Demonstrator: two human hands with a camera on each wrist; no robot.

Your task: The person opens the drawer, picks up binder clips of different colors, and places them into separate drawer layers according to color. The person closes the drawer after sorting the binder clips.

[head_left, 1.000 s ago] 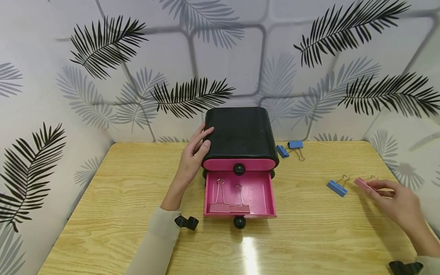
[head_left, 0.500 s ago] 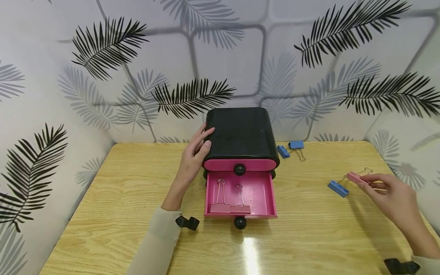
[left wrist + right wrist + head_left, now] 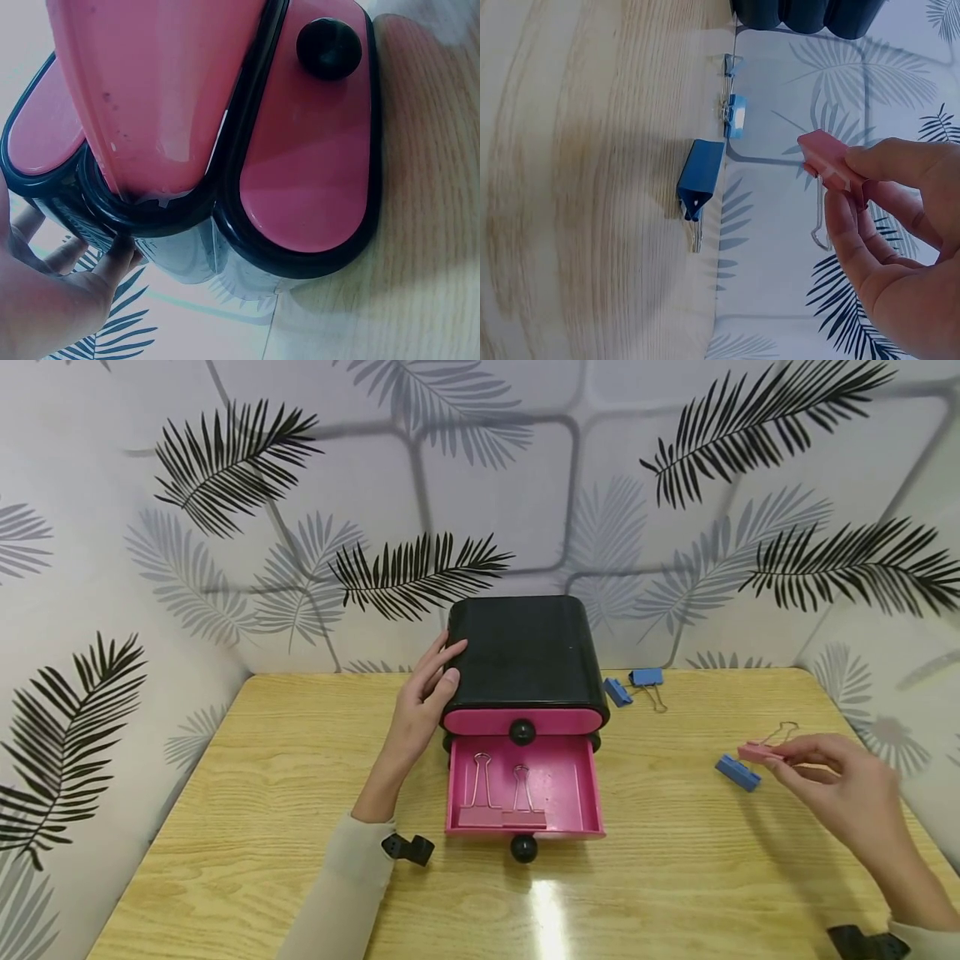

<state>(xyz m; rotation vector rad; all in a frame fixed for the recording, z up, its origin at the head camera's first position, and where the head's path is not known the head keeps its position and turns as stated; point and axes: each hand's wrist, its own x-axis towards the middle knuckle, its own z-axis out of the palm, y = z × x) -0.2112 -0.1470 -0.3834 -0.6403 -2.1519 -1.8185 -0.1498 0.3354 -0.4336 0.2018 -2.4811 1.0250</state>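
The left hand [image 3: 418,706] rests on the upper left side of a black drawer cabinet [image 3: 525,652], its fingers spread along the edge; the left wrist view shows the same hand [image 3: 64,292] against the cabinet's side. A pink drawer [image 3: 573,785] is pulled out, with two pink binder clips, one [image 3: 480,816] beside the other [image 3: 525,818], lying in it. The right hand [image 3: 847,785] pinches another pink binder clip [image 3: 756,752] above the table at the right. In the right wrist view that clip [image 3: 829,159] is between thumb and fingers of the right hand [image 3: 900,232].
A blue binder clip [image 3: 738,772] lies on the wooden table [image 3: 660,877], just left of the right hand. Two more blue clips, one [image 3: 618,692] beside the other [image 3: 646,677], lie right of the cabinet near the patterned wall [image 3: 495,485].
The right hand has moved left with the pink clip, from the right of the blue clip to just above its right end. The left hand and the drawer have stayed put.
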